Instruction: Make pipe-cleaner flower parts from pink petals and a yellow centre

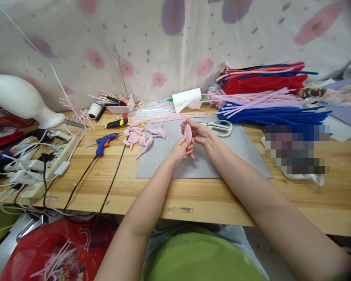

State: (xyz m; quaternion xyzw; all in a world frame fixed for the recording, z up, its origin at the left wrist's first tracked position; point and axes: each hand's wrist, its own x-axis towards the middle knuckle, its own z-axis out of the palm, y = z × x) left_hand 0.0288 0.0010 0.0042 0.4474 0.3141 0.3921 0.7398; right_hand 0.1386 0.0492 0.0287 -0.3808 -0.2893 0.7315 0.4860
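Observation:
Above the grey cutting mat (234, 160), my left hand (181, 150) and my right hand (201, 132) both grip a pale pink petal-shaped piece of bent pipe cleaner (187, 132). The left fingers close round its lower end, while the right fingers pinch near its upper tip. Parts of the piece are hidden behind the fingers. Left of the hands lies a cluster of pink pipe-cleaner pieces (133, 137), partly on the mat's edge. Scissors (222, 128) with pale handles rest just behind my right hand.
A blue glue gun (103, 143) lies at left, its cord trailing over the table edge. Beyond it are a power strip (51, 164) with tangled cables and a white foam head (17, 97). Bundles of pipe cleaners (263, 84) stack at back right. A red bag (32, 249) hangs below.

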